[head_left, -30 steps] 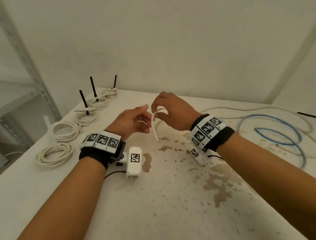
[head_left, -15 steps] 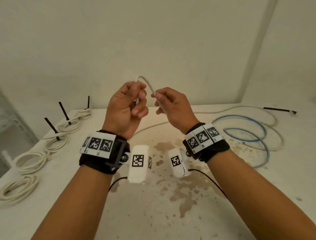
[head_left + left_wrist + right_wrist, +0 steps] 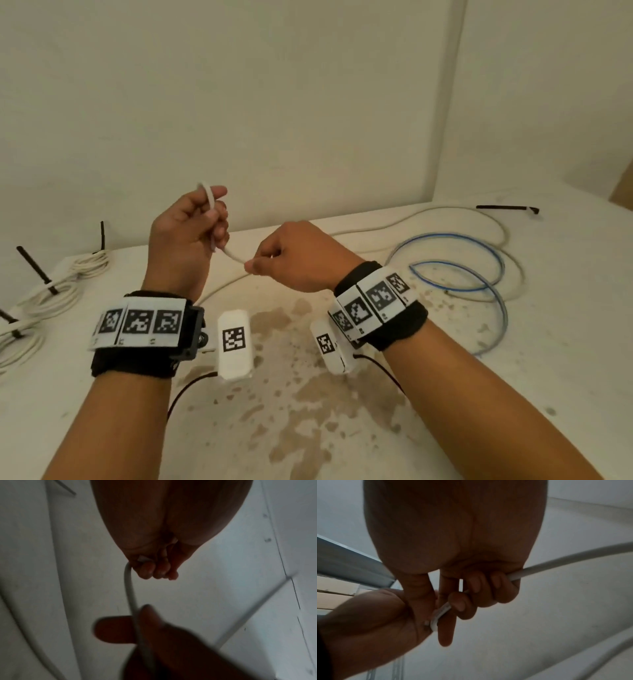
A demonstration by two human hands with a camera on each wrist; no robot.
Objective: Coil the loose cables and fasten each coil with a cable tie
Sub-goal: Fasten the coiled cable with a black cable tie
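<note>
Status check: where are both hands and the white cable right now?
Left hand grips white cable end, raised. Right hand pinches it just beyond; the rest trails onto table. Nothing in the way; blue cable loose at right.

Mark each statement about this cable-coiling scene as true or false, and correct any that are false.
1. Both hands hold the same white cable. True: the left hand grips the white cable near its end, and the right hand pinches it a little further along.
2. The blue cable is already coiled and tied. False: the blue cable lies in loose loops on the table, with no tie on it.
3. Tied white coils lie at the left of the table. True: the white coils carry black cable ties.
4. The right hand holds a black cable tie. False: a loose black tie lies at the far right, untouched.
</note>
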